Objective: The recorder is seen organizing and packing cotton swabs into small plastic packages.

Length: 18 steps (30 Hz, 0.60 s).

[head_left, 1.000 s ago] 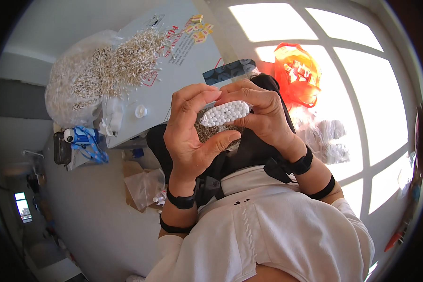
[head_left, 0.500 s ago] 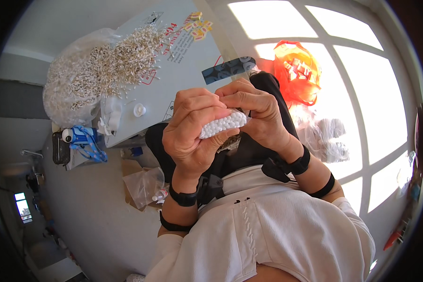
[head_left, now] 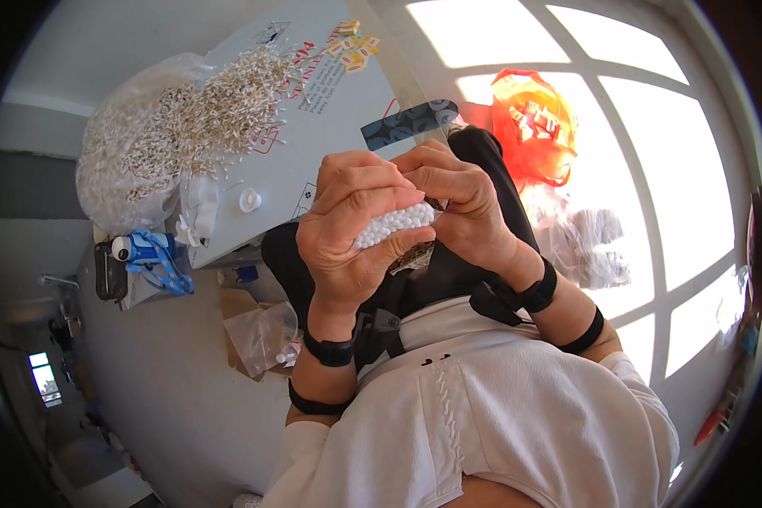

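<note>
My left hand [head_left: 345,224] is closed around a tightly packed bundle of cotton swabs [head_left: 393,225], its fingers over the top and its thumb along the lower side. The white swab tips face up toward me. At the bundle's right end my right hand [head_left: 461,190] is closed, with thumb and bent fingers pressed against it and its fingertips meeting those of the left. What lies between the right fingertips is partly hidden. Past the table's near edge, both hands are held up over my lap.
On the table [head_left: 313,140], loose cotton swabs [head_left: 254,93] spill from a big clear bag [head_left: 102,178]. Small yellow-and-white boxes [head_left: 356,51] lie at the far edge; a round white lid [head_left: 250,200] is nearer. An orange plastic bag [head_left: 533,127] stands on the floor at right.
The bundle has shifted slightly left and tilted a little, its right end now more covered by my right hand. Both hands keep their hold.
</note>
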Tool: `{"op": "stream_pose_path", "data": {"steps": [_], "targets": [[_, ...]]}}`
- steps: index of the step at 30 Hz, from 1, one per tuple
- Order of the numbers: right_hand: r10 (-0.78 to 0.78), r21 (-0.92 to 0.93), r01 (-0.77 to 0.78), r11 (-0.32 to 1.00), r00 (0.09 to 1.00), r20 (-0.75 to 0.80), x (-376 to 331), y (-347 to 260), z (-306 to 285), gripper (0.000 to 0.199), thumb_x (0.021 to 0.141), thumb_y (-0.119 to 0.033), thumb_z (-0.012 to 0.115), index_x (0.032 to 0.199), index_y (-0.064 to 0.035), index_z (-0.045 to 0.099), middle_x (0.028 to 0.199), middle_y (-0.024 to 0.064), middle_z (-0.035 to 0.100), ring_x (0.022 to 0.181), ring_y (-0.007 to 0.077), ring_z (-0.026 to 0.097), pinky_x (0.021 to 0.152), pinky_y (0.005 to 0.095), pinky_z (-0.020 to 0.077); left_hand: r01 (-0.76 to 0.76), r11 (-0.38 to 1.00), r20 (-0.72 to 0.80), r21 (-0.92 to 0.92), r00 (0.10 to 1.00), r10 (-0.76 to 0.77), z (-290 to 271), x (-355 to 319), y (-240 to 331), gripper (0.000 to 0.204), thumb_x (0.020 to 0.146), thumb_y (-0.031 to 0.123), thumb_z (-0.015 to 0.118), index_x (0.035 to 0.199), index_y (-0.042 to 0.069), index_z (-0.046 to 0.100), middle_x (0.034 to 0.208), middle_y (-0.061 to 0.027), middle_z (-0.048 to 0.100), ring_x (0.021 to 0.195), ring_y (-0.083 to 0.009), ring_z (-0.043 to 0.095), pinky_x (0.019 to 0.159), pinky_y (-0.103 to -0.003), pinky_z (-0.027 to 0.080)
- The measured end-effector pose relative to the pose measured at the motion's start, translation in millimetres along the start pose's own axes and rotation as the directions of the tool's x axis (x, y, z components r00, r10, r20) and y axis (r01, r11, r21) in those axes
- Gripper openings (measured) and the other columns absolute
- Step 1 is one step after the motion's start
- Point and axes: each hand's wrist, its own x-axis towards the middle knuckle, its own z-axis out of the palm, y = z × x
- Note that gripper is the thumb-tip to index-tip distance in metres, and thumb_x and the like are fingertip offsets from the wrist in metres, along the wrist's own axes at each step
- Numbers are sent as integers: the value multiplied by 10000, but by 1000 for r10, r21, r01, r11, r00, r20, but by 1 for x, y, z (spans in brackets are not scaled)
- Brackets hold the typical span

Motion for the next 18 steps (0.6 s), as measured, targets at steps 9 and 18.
{"op": "stream_pose_path", "data": {"steps": [9,18], "targets": [[117,111,-110,988,992,-51,-5,11,0,313,675,40,693,970,-63,720,989,66,661,969,197,582,850,305,478,73,997,-58,-39,996,-75,-5,0,-4,364,638,238,836,907,31,707,947,-62,664,959,-253,562,846,-344,470],[101,55,-97,994,993,-63,-3,25,0,296,689,9,723,974,-71,729,993,56,671,1003,185,582,886,305,473,85,996,-46,-34,995,-87,-11,-13,-24,313,660,158,821,910,17,696,930,-63,667,957,-256,559,850,-343,463]]}}
